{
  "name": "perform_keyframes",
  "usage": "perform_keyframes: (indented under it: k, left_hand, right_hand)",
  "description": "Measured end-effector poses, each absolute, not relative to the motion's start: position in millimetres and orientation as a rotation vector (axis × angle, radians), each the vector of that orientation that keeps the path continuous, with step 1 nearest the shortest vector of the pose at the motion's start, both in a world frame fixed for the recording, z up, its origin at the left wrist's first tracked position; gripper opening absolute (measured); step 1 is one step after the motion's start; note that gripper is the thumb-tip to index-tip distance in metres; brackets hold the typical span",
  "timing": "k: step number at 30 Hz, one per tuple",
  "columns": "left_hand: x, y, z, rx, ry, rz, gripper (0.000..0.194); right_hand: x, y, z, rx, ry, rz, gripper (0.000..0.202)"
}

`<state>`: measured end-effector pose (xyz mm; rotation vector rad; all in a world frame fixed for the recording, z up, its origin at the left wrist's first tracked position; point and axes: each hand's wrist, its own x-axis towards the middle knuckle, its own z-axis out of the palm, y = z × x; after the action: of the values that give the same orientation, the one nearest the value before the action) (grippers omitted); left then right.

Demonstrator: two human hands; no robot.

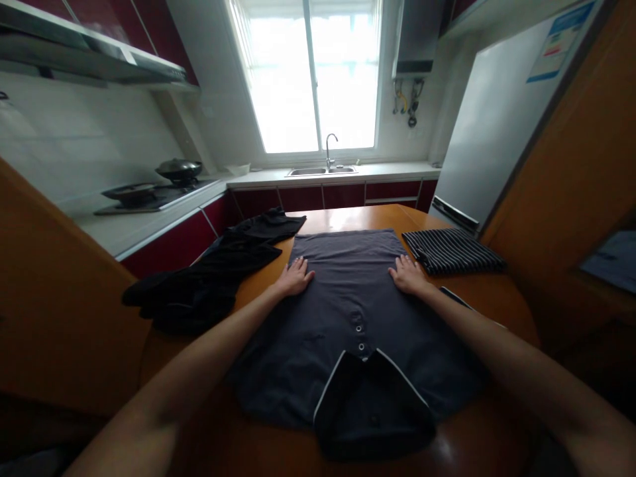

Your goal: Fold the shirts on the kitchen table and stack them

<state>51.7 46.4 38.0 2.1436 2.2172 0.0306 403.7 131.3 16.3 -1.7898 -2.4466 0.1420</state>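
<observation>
A dark grey polo shirt [342,291] lies spread front-up across the wooden table [348,217], its white-edged collar [375,404] nearest me and its hem toward the window. Flat on the left edge of the shirt rests my left hand [297,276], fingers stretched out. My right hand [407,274] presses on the opposite edge in the same way, its fingers extended. Pale buttons run down the short placket just beyond the collar. Small wrinkles cross the cloth between my hands. Part of the right sleeve side is hidden under my right forearm.
Dark clothes [213,271] lie heaped on the table's left side. A folded striped garment [453,250] sits at the right, with another white-edged dark piece partly behind my forearm. Beyond are a sink [322,171], a stove with pans [179,169] and a fridge [489,119].
</observation>
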Motion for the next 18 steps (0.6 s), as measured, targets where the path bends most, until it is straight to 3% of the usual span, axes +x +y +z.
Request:
perform_keyframes:
  k: [8, 18]
  left_hand:
    - [135, 125, 16, 2.399, 1.956, 0.105, 0.06]
    - [16, 184, 31, 2.031, 2.355, 0.093, 0.065]
  right_hand:
    - [284, 157, 17, -1.445, -2.594, 0.218, 0.06]
    - [355, 277, 16, -1.822, -2.406, 0.211, 0.066]
